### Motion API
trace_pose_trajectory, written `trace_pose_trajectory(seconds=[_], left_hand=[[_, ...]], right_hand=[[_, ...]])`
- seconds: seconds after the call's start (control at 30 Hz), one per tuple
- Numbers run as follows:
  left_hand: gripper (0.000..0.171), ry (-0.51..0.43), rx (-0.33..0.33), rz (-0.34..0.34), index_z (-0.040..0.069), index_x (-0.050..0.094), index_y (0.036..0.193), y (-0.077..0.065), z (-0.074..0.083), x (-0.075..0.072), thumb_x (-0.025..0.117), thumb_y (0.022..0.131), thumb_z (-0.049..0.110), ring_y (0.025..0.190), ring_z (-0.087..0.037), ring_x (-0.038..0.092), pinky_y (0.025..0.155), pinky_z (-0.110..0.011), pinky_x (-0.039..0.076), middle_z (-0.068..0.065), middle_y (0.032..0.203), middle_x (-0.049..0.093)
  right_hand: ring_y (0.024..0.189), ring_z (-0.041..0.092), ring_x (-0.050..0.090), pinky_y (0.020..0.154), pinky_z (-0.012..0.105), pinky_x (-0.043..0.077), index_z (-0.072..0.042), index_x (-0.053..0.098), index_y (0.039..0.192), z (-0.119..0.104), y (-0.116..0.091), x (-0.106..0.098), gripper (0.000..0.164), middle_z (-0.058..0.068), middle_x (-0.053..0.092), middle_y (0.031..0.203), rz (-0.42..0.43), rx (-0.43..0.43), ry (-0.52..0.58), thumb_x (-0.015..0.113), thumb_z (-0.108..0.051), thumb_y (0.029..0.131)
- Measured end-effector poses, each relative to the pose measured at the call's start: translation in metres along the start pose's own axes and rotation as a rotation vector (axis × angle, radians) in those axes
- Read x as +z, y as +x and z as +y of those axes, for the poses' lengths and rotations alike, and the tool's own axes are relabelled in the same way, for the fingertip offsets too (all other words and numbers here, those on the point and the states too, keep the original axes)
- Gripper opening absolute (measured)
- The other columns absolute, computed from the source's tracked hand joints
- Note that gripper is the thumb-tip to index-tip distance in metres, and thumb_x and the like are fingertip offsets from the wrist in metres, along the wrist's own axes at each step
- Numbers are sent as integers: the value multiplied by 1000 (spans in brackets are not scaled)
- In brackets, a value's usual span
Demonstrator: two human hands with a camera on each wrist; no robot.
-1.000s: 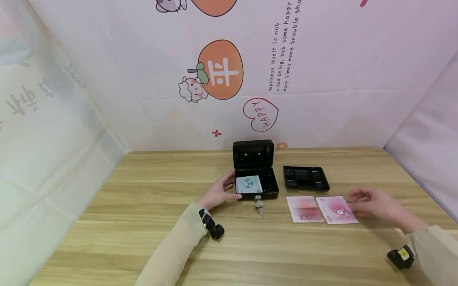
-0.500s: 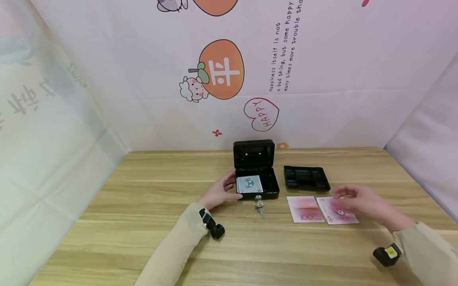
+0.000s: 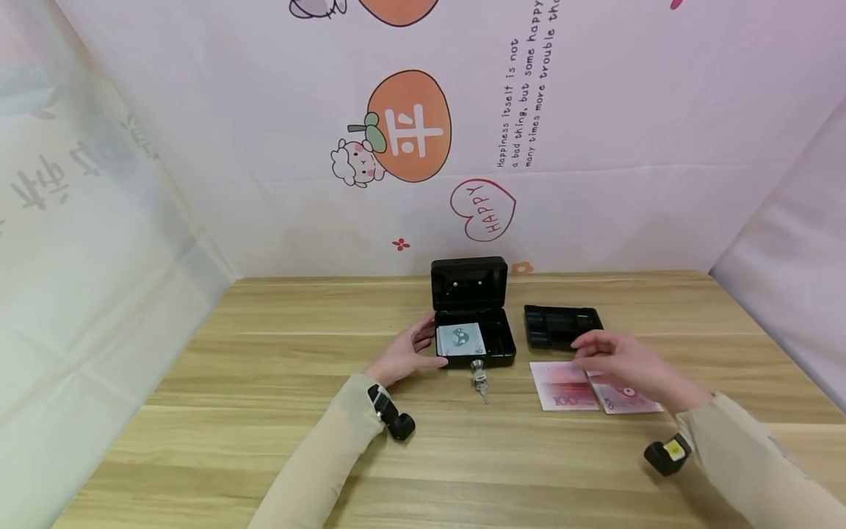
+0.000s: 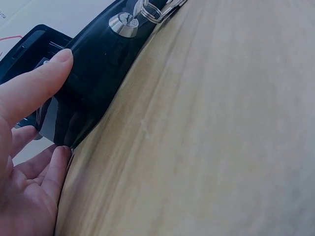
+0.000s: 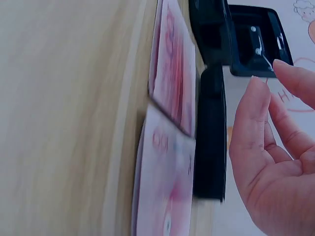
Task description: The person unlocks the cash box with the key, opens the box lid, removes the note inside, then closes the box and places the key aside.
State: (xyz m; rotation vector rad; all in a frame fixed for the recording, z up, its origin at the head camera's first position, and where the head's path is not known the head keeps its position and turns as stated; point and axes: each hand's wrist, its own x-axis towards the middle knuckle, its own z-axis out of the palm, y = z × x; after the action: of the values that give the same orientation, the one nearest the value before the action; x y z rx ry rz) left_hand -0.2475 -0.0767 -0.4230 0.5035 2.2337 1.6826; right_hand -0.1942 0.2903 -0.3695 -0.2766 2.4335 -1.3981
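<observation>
A small black cash box (image 3: 497, 361) stands with its lid raised, a pale green banknote (image 3: 460, 339) with a cartoon face lying in its left part. My left hand (image 3: 405, 356) grips the box's front left corner, thumb at the front and fingers along the side. Keys (image 3: 479, 383) hang from the round front lock (image 4: 124, 24). Two stacks of pink play banknotes lie side by side, a left stack (image 3: 558, 389) marked 100 and a right stack (image 3: 628, 400). Above them hovers my right hand (image 3: 628, 366), fingers loosely bent, nothing between thumb and fingertips.
Behind the pink notes lies a black compartment tray (image 3: 551, 327), partly overlapped by my right hand. A printed cloth (image 3: 297, 184) hangs along the table's back edge. Bare wood (image 3: 264, 382) shows left of the box.
My right hand has moved left from beside the right pink stack, across it, to above the spot where both stacks meet. My left hand stays on the box corner.
</observation>
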Motion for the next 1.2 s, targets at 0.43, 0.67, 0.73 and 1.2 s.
trace_pose_trajectory(seconds=[0.43, 0.67, 0.73, 1.2], left_hand=[[89, 2, -1, -7, 13, 18, 152, 3, -3, -1, 72, 82, 5, 139, -29, 32, 116, -39, 31, -15, 153, 28], [90, 5, 5, 1, 11, 17, 152, 2, -2, 0, 73, 82, 5, 139, -30, 32, 115, -40, 31, -15, 153, 29], [91, 9, 3, 2, 12, 17, 153, 2, -1, 0, 73, 82, 5, 139, -29, 32, 115, -39, 31, -15, 153, 29], [90, 3, -1, -3, 11, 17, 152, 1, -1, 0, 73, 82, 5, 139, -31, 32, 115, -42, 31, -16, 154, 27]], right_hand=[[91, 13, 58, 77, 28, 57, 7, 50, 124, -19, 27, 25, 47, 9, 60, 105, -42, -23, 50, 65, -22, 90], [97, 22, 62, 79, 30, 58, 8, 48, 126, -32, 45, 36, 45, 16, 58, 112, -16, -33, 86, 63, -16, 92], [100, 23, 61, 80, 31, 58, 8, 47, 128, -36, 50, 38, 45, 18, 56, 115, -16, -23, 97, 61, -15, 92], [106, 27, 60, 88, 32, 57, 12, 43, 130, -56, 79, 55, 48, 28, 46, 126, -63, -19, 126, 62, -9, 91]])
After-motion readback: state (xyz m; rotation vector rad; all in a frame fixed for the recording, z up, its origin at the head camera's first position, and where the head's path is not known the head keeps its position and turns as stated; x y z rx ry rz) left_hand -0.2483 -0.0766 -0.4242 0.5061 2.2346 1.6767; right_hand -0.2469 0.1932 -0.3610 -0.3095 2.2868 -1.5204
